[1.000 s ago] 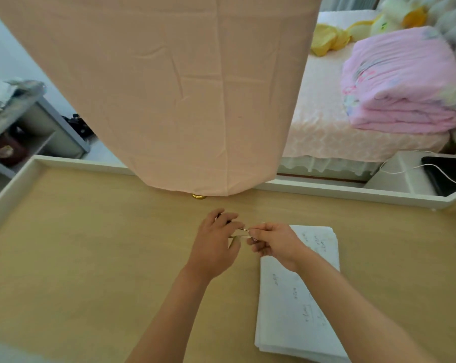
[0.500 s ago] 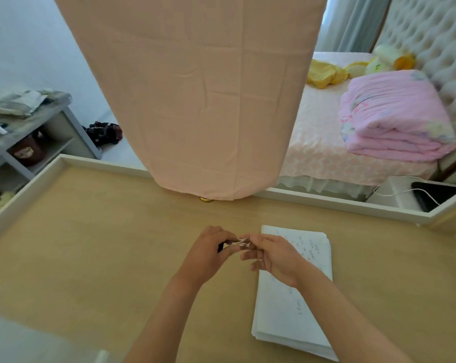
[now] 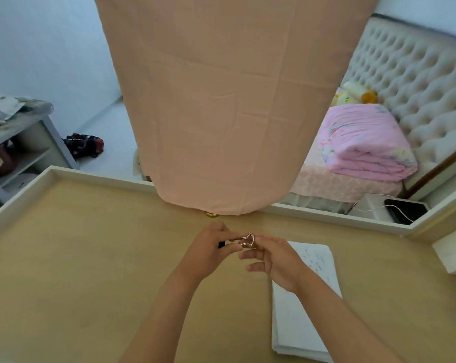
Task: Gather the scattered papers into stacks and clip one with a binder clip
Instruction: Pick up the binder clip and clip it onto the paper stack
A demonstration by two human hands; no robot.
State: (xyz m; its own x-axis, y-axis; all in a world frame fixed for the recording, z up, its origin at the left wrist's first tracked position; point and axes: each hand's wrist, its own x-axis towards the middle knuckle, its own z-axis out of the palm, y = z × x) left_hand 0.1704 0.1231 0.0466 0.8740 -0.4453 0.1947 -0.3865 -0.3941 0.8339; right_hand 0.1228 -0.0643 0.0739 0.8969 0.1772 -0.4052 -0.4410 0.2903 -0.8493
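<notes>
Your left hand pinches the clip by its black end, and your right hand pinches its wire loops. The papers lie stacked under your right arm.

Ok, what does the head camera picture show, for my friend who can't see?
Two hands hold a binder clip over a wooden desk: the left hand pinches its black body, the right hand holds its wire handles. A stack of white papers lies beside them.
</notes>
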